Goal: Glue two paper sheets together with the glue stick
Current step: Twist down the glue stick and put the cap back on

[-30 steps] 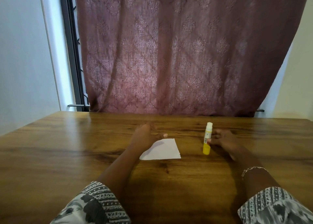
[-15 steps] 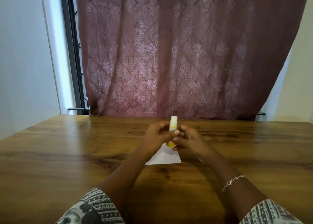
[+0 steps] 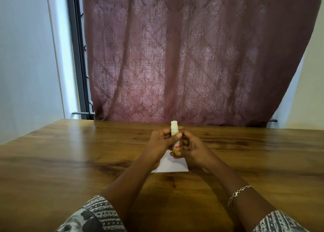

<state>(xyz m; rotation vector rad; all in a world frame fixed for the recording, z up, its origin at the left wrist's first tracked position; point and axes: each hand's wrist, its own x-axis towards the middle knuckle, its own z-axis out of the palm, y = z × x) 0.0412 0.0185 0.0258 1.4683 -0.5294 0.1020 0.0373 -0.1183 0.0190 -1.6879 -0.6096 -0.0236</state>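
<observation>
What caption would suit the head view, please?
Left hand and right hand hold the glue stick upright over paper on a table.

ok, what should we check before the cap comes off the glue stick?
1. Glue stick held upright, off the table: ok.
2. Left hand grips the upper part of the stick, thumb across it just under the cap: ok.
3. Right hand holds the yellow base end: ok.
4. Cap removed: not ok, the white cap is on.
5. Paper lies flat on the table below the hands: ok.
6. Two sheets ready: cannot tell, only one white shape shows and the hands hide part of it.
</observation>
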